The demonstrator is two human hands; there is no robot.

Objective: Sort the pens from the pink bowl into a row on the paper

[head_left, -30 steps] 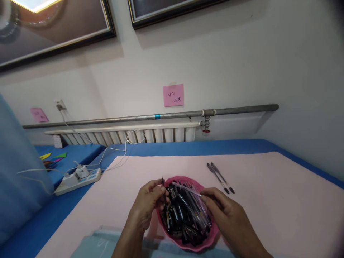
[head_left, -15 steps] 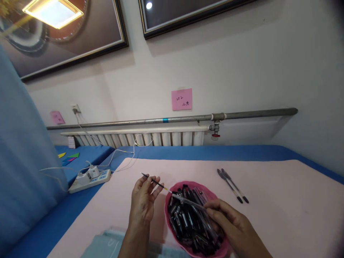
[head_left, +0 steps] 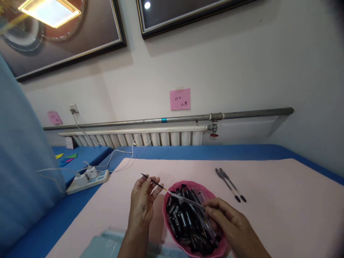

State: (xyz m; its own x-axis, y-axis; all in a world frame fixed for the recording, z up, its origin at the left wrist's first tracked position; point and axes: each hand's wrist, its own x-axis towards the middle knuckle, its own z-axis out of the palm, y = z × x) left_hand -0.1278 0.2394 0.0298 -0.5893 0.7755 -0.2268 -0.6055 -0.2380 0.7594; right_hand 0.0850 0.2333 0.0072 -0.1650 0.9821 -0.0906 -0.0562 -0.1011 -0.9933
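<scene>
My left hand (head_left: 144, 200) pinches a thin ink refill (head_left: 156, 183) with a dark upper part and a pointed tip facing up and left. Between the fingers of my right hand (head_left: 225, 216) is a clear pen barrel (head_left: 188, 201). The refill's lower end meets the left end of the barrel; how far inside it reaches I cannot tell. Both are held over a pink scalloped basket (head_left: 168, 222). Black pen caps (head_left: 185, 218) and clear barrels fill the basket.
Two capped pens (head_left: 230, 184) lie on the pink sheet (head_left: 279, 200) at the right. Light blue plastic packaging (head_left: 104, 245) is at the front edge. A power strip (head_left: 87, 182) with plugs and white cables stands at the left, near a blue curtain (head_left: 21, 172). A radiator (head_left: 166, 138) runs along the wall.
The camera view has shifted slightly. Both hands keep their grips, and the refill and barrel stay nearly in line, with hardly any visible movement between them.
</scene>
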